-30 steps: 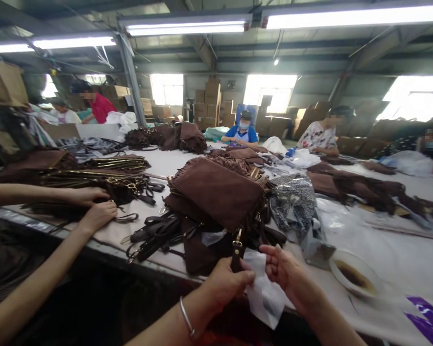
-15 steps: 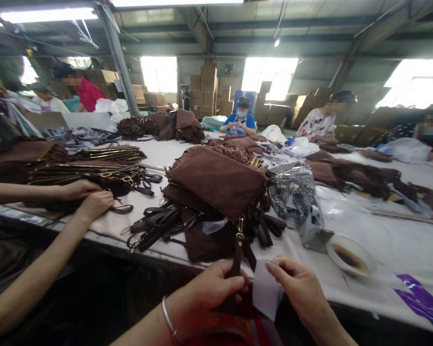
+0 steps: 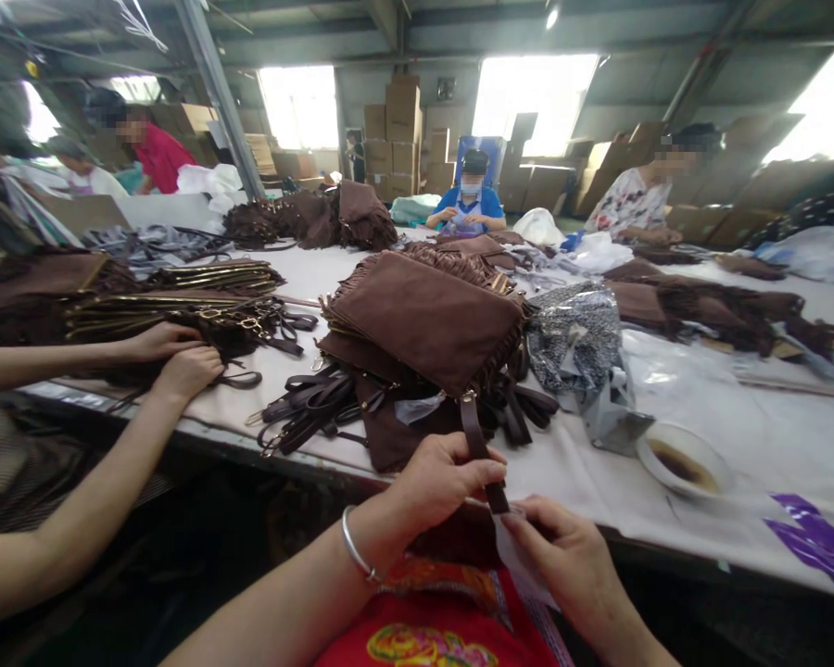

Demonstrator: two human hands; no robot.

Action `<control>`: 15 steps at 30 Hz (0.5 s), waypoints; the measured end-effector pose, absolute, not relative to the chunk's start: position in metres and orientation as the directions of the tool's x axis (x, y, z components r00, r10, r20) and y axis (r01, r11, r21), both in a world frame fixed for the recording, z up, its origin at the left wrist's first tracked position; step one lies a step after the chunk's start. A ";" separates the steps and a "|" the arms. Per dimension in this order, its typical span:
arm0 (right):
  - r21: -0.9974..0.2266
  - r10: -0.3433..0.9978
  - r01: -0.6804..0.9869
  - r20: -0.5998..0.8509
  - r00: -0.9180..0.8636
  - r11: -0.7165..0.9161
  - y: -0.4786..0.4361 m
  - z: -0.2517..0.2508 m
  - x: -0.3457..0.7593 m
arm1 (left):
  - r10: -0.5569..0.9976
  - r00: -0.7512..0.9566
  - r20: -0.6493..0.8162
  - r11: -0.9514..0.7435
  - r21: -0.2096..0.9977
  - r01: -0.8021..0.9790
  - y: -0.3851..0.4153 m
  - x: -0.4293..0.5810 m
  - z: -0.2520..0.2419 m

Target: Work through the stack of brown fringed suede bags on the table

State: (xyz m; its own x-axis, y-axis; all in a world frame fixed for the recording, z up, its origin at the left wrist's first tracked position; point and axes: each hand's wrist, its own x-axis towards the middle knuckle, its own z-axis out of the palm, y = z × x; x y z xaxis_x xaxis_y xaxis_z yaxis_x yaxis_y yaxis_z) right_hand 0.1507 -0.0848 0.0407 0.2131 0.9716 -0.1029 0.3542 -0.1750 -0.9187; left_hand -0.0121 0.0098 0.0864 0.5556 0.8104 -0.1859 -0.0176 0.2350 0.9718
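Fingers of the left hand (image 3: 448, 477) pinch a dark strap (image 3: 475, 434) below the brown pouch (image 3: 423, 320) on the tabletop (image 3: 584, 496); the right hand's (image 3: 562, 547) pinch a white slip (image 3: 509, 547). Any print on the cartons (image 3: 402, 116) is illegibly small.

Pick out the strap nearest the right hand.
The brown strap running from the gold clasp through the left hand; the straps bunched beside the pouch pile lie farther off.

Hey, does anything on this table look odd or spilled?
No spill shows. The open bowl of what looks like brown liquid seems odd, sharing the table with fringed brown bags. Shiny purple plastic near the table's front edge may be a stray scrap.
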 end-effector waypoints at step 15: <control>-0.962 0.963 0.161 -0.188 0.192 -0.219 -0.088 0.031 0.154 | 0.853 0.521 -0.023 0.006 0.999 0.034 -0.003 -0.010 0.062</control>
State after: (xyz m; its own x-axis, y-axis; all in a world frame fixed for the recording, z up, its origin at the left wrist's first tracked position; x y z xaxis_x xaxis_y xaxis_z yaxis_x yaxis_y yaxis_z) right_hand 0.1542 -0.0883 0.0315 0.1918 0.9633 -0.1877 0.1605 -0.2195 -0.9623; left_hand -0.0104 -0.0027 0.0619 0.5210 0.8532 -0.0228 0.0339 0.0060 0.9994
